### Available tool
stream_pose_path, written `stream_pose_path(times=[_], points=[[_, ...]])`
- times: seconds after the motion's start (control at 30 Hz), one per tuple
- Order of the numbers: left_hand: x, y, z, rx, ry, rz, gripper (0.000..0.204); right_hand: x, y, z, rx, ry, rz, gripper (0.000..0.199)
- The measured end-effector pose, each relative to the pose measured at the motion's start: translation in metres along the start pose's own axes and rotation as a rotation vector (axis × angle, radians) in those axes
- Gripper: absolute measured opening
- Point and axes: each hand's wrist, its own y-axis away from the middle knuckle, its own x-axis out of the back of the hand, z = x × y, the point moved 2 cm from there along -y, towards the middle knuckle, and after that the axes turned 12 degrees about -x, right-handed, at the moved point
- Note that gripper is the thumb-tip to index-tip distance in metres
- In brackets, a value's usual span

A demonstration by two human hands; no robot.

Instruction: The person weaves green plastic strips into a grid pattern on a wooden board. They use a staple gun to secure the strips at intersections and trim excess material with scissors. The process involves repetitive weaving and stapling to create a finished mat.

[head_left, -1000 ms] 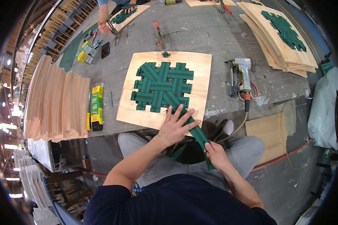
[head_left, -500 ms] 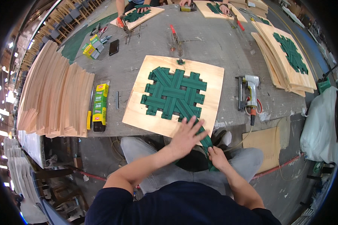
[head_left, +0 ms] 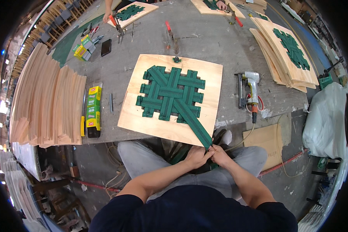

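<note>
Before me a square plywood panel (head_left: pixel 133 116) lies on the table, with green elastic webbing (head_left: pixel 170 92) woven in a lattice across its middle. One loose diagonal webbing strap (head_left: pixel 195 123) runs from the weave over the panel's near edge, taut and flat. At that edge my right hand (head_left: pixel 220 155) is closed on the strap. My left hand (head_left: pixel 197 157) meets it from the other side, fingers bent and closed at the same spot on the strap. The strap's tail below the hands is mostly hidden. A small dark clip-like piece (head_left: pixel 176 59) sits at the panel's far edge.
A pneumatic stapler (head_left: pixel 252 91) with a hose lies right of the panel. Stacked plywood (head_left: pixel 46 100) stands left, beside a yellow-green staple box (head_left: pixel 93 106). Red-handled pliers (head_left: pixel 169 29) and a phone (head_left: pixel 106 47) lie farther back. Co-workers' hands handle similar panels (head_left: pixel 143 13) across the table.
My left hand has left its spread position over the strap and come down to join the right hand, closing there. The strap now lies straighter. The whole view has shifted slightly.
</note>
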Motion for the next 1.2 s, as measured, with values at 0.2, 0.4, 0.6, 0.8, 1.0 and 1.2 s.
stream_pose_path(times=[0.2,0.4,0.6,0.8,1.0,1.2], points=[[-0.002,-0.012,0.004,0.022,-0.054,0.121,0.044,0.006,-0.016,0.015,-0.079,0.044,0.03,0.023],[-0.007,-0.025,-0.017,-0.094,-0.147,0.063,0.035,0.001,-0.008,0.008,0.17,0.25,0.235,0.025],[-0.015,-0.033,-0.033,-0.264,-0.259,0.11,0.033,0.012,0.051,-0.013,0.306,0.839,0.534,0.033],[-0.015,-0.036,-0.041,-0.313,-0.253,0.164,0.027,0.116,0.086,-0.183,0.506,0.678,1.056,0.029],[-0.02,-0.035,-0.042,-0.368,-0.442,0.117,0.025,0.205,0.021,-0.253,0.02,0.823,1.154,0.064],[-0.022,-0.037,-0.043,-0.435,-0.566,0.201,0.035,0.197,0.02,-0.26,0.22,0.521,1.177,0.051]])
